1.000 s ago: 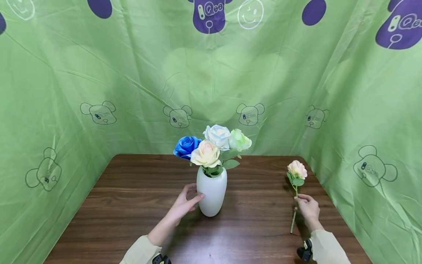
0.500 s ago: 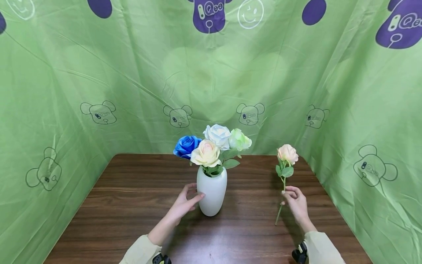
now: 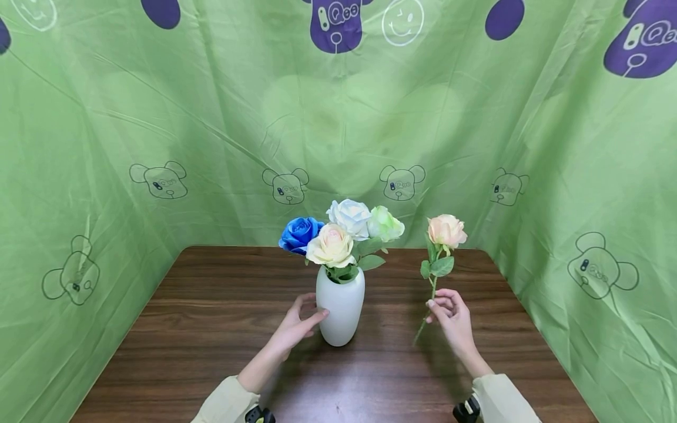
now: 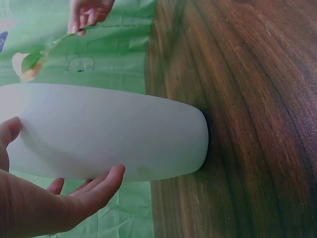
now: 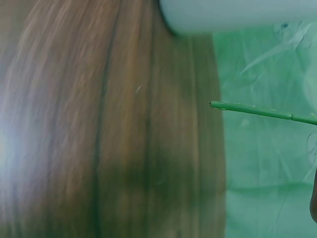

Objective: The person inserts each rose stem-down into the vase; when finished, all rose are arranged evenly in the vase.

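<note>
A white vase (image 3: 341, 308) stands upright on the wooden table, holding a blue rose (image 3: 300, 235), a cream rose (image 3: 331, 247), a pale blue-white rose (image 3: 349, 220) and a green-white flower (image 3: 385, 224). My left hand (image 3: 292, 330) holds the vase's left side, thumb in front and fingers behind. To the right, my right hand (image 3: 453, 323) pinches the stem of a peach rose (image 3: 447, 231), bloom up and stem slanting down left. In the right wrist view the stem's cut end (image 5: 233, 106) shows; most of that hand is out of frame there.
The brown wooden table (image 3: 211, 329) reaches back to a green cloth (image 3: 222, 129) printed with bear shapes, which also hangs along both sides. A black wrist device (image 3: 468, 409) sits at the right sleeve.
My right hand has lifted the peach rose and carried it left, closer to the vase, and the bloom stands higher. The left hand and the vase have stayed in place.
</note>
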{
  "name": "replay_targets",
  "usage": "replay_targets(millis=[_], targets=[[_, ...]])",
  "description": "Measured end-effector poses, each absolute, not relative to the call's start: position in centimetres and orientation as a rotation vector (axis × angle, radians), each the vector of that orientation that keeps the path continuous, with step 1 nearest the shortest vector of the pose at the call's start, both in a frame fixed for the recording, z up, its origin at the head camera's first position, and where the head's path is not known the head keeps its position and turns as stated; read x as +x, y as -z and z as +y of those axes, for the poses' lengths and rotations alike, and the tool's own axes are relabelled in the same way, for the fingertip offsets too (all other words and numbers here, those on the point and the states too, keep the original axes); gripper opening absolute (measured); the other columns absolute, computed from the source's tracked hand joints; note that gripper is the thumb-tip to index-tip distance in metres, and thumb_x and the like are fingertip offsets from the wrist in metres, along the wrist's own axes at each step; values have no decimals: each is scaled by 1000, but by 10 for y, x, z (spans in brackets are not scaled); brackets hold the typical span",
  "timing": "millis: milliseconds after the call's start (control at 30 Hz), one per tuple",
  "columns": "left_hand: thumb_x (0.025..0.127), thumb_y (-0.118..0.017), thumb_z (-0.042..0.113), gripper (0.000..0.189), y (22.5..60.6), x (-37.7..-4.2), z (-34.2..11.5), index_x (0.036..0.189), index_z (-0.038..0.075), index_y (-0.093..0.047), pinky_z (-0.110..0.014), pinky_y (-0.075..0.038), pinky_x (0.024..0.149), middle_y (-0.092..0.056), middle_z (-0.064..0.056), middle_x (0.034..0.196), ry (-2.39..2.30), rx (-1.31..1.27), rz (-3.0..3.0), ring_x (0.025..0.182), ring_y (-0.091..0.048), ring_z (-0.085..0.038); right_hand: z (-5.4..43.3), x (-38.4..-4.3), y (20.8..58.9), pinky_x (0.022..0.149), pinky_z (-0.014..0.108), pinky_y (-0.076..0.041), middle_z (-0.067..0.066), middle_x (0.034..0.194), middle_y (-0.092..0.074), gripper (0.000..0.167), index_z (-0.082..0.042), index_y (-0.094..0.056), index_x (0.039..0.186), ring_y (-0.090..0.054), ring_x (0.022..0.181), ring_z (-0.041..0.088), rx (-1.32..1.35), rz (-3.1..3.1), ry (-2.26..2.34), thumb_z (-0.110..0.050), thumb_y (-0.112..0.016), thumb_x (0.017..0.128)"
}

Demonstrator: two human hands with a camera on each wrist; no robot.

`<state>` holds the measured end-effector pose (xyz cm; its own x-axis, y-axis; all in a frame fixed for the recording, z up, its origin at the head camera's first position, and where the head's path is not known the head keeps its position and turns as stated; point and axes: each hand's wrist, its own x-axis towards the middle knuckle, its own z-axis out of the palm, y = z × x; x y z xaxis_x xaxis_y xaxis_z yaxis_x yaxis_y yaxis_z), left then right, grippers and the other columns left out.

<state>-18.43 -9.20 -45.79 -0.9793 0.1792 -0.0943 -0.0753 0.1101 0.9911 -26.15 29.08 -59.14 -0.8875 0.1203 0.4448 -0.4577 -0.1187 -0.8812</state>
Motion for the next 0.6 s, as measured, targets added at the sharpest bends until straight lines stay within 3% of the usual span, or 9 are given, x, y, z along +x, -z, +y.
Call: replay_targets(millis=[167, 300, 500, 600], targets=[[81, -63, 34, 62, 458, -184, -91, 128, 5, -34, -44, -44, 73, -38, -21, 126, -1984, 97, 2181, 103, -47, -32, 276, -262, 578, 46, 35, -47, 26, 85, -57, 34, 7, -41, 113, -55, 50, 26, 598, -1697, -2056, 12, -53, 82], [81, -63, 34, 62, 458, -184, -91, 128, 6, -34, -47, -43, 75, -39, -21, 126, -1991, 97, 2180, 104, -47, -32, 260, -256, 552, 44, 30, -44, 23, 84, -59, 31, 6, -42, 113, -56, 51, 24, 742, -1667, -2022, 11, -51, 84], [81, -64, 34, 62, 458, -184, -91, 128, 6, -34, -47, -43, 75, -39, -21, 125, -1987, 91, 2186, 104, -46, -32, 206, -202, 439, 41, 24, -39, 21, 77, -59, 30, 9, -44, 102, -55, 48, 23, 759, -1604, -2075, -6, -60, 82], [81, -63, 34, 62, 458, -184, -91, 128, 6, -34, -45, -44, 74, -39, -21, 125, -1984, 91, 2188, 104, -46, -32, 194, -203, 424, 42, 22, -40, 18, 79, -60, 25, 7, -45, 102, -55, 50, 20, 810, -1535, -2086, -1, -58, 82]])
